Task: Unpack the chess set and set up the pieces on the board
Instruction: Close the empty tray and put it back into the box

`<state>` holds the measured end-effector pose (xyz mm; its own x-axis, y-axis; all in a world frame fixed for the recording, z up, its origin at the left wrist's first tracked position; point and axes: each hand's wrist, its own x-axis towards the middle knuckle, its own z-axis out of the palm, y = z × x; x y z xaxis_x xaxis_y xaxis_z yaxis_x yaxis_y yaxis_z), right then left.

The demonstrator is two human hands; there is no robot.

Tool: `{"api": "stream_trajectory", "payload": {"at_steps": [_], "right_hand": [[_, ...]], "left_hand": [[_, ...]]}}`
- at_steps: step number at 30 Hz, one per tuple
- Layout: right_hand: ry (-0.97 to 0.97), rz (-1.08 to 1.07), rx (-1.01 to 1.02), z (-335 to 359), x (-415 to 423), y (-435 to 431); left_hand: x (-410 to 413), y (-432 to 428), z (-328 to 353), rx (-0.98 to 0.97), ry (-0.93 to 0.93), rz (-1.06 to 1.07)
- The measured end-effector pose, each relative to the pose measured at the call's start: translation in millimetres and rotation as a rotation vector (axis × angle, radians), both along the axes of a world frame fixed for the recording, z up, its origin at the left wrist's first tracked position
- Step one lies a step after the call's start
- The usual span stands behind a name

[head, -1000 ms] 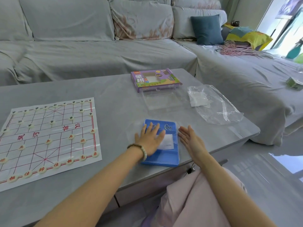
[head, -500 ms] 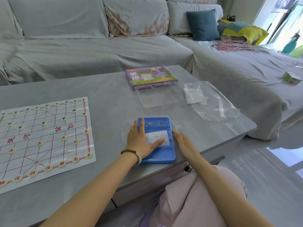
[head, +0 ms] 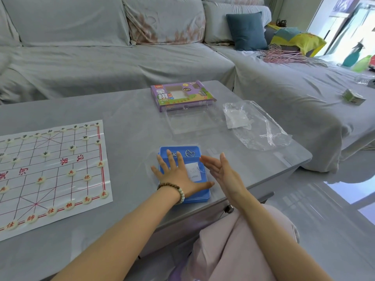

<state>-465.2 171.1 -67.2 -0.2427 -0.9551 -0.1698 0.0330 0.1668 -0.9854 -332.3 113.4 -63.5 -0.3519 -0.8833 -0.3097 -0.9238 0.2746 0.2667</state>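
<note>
A paper xiangqi board lies on the left of the grey table, with several round cream pieces standing on its lines. Near the front edge sits a blue plastic box holding wire puzzles and a white slip. My left hand lies flat on that box, fingers spread. My right hand hovers just to the right of the box, raised on its edge with fingers apart and holding nothing. The purple chess set carton lies at the far side of the table.
A clear plastic tray sits in front of the carton, and a crumpled clear bag lies to its right near the table's corner. A grey sofa wraps behind and right, carrying a blue cushion and a small box.
My right hand has lifted off the box's right edge and turned on its side. My left hand stays flat on the blue box. The camera view has shifted slightly.
</note>
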Motion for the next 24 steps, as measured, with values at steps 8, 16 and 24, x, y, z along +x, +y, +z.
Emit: {"api": "stream_trajectory", "payload": {"at_steps": [8, 16, 24], "right_hand": [[0.137, -0.118, 0.004, 1, -7, -8], [0.342, -0.015, 0.001, -10, 2, -14], [0.464, 0.088, -0.014, -17, 15, -22]], "left_hand": [[-8, -5, 9, 0.087, -0.041, 0.003], [44, -28, 14, 0.157, 0.149, -0.141], [61, -38, 27, 0.250, 0.332, -0.168]]}}
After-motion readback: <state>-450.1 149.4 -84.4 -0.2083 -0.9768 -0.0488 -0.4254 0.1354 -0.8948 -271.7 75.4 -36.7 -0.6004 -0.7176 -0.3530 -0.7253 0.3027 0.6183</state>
